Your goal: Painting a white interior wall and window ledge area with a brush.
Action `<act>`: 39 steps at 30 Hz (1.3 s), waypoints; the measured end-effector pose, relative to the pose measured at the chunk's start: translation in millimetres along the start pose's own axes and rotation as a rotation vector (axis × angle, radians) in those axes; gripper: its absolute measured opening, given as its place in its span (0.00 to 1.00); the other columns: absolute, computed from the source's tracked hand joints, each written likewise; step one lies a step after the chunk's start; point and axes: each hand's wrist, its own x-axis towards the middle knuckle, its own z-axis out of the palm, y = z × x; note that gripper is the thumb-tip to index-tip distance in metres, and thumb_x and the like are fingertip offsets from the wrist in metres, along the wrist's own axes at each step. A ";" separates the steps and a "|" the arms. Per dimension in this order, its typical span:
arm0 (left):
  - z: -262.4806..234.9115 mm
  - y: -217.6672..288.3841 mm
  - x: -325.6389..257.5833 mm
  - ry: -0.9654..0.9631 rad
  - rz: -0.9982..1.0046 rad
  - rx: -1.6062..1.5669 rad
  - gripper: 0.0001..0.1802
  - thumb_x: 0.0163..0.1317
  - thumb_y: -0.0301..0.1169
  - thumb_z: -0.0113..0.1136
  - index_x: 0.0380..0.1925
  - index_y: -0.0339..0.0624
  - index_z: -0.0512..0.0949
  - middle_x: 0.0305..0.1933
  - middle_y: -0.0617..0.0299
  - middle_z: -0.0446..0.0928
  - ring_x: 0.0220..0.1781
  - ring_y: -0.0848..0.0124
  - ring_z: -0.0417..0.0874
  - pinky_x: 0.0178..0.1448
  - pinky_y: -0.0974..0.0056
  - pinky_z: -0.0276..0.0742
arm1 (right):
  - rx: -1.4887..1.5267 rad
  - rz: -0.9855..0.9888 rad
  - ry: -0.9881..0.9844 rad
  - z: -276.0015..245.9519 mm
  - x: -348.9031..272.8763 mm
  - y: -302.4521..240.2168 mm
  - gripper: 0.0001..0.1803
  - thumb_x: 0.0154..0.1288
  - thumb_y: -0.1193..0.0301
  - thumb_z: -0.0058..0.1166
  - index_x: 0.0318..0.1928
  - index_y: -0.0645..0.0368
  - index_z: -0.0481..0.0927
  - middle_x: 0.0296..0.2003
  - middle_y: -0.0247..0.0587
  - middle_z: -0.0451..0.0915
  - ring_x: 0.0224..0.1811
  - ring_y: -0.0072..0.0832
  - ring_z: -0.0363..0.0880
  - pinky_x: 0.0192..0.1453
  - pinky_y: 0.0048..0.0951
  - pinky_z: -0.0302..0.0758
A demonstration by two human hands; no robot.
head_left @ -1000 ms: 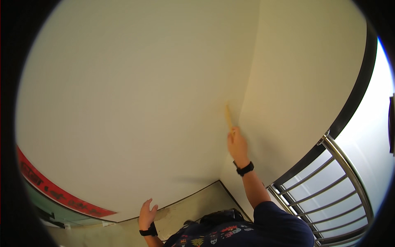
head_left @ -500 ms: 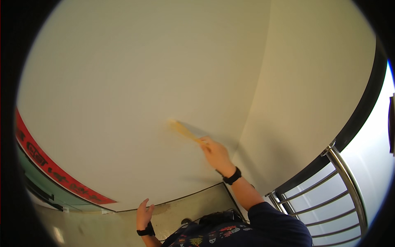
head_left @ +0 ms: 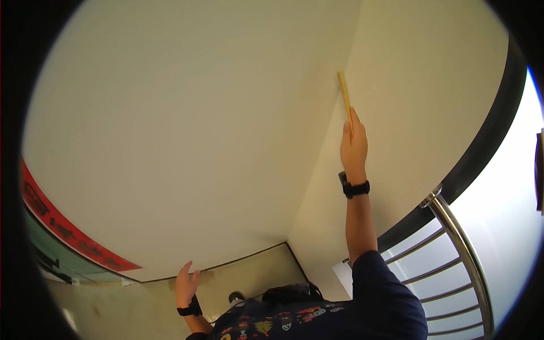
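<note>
Shifted up and rightward since the earlier frame: yellow tool (head_left: 344, 95), gripped in right hand (head_left: 354, 147); projects ahead of it near wall corner (head_left: 313, 168), contact unclear. Left hand (head_left: 186, 286): loosely spread, apparently empty. Done versus remaining wall (head_left: 170, 141): indistinguishable.

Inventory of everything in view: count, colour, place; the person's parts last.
walls: two, cream, meeting right of centre
thin tool: one, yellow, near walls' corner
banner: one, red, left edge
panel: one, greenish, below banner
railing: one, silver, lower right
curved border: one, black, right
floor: one, greyish, bottom
unclear object: one, dark, right edge
shoe: one, dark, bottom centre
bundle: one, black, above shirt
shirt: one, navy, bottom
wristbands: two, black, on wrists
right hand: one, bare, gripping thin tool
left hand: one, bare, open, lower left
</note>
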 end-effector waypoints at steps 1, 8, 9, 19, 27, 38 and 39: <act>1.3 1.4 -2.0 -0.003 -0.002 -0.003 0.22 0.56 0.36 0.54 0.49 0.37 0.69 0.51 0.45 0.70 0.54 0.53 0.69 0.57 0.58 0.64 | -0.019 0.097 -0.098 -1.9 4.1 -4.2 0.20 0.63 0.70 0.41 0.57 0.51 0.65 0.31 0.45 0.70 0.30 0.37 0.71 0.32 0.35 0.69; 7.3 -7.2 -17.7 0.010 0.005 -0.004 0.23 0.56 0.36 0.54 0.49 0.36 0.69 0.52 0.46 0.70 0.55 0.54 0.69 0.58 0.59 0.63 | -0.178 -0.015 -0.284 26.5 -63.6 51.1 0.24 0.61 0.72 0.43 0.59 0.47 0.63 0.29 0.44 0.67 0.28 0.38 0.70 0.31 0.36 0.69; 7.3 -6.1 -19.6 0.003 -0.007 0.002 0.23 0.56 0.36 0.54 0.49 0.36 0.69 0.52 0.46 0.70 0.55 0.54 0.69 0.58 0.59 0.63 | -0.191 -0.002 -0.324 26.8 -80.9 58.3 0.24 0.60 0.72 0.43 0.59 0.47 0.62 0.28 0.45 0.68 0.28 0.38 0.70 0.31 0.36 0.69; 10.4 0.5 -35.7 -0.010 -0.011 0.074 0.24 0.57 0.36 0.53 0.51 0.34 0.68 0.53 0.46 0.69 0.56 0.55 0.69 0.57 0.59 0.64 | -0.256 0.207 -0.777 25.2 -201.9 84.3 0.20 0.59 0.72 0.43 0.54 0.50 0.67 0.31 0.49 0.72 0.33 0.44 0.72 0.36 0.40 0.70; 19.6 -11.3 -45.5 0.018 0.041 0.086 0.22 0.56 0.36 0.55 0.48 0.35 0.70 0.50 0.47 0.72 0.53 0.55 0.72 0.54 0.60 0.67 | -0.309 0.029 -0.842 37.3 -176.8 88.9 0.11 0.57 0.72 0.44 0.41 0.55 0.74 0.28 0.50 0.72 0.30 0.45 0.75 0.34 0.41 0.72; 14.2 -14.5 -60.5 0.008 -0.013 0.069 0.24 0.55 0.37 0.55 0.50 0.35 0.69 0.51 0.46 0.70 0.53 0.54 0.71 0.54 0.59 0.66 | -0.178 -0.133 -0.192 -13.5 -26.6 -3.7 0.16 0.60 0.73 0.43 0.50 0.53 0.71 0.28 0.45 0.70 0.29 0.39 0.72 0.31 0.36 0.69; 13.4 -14.0 -62.0 -0.002 -0.035 0.037 0.24 0.55 0.38 0.54 0.50 0.35 0.69 0.51 0.44 0.70 0.54 0.52 0.69 0.56 0.58 0.64 | -0.175 -0.136 -0.195 -13.2 -16.4 -11.7 0.16 0.60 0.73 0.43 0.50 0.53 0.71 0.28 0.45 0.70 0.29 0.39 0.72 0.31 0.36 0.69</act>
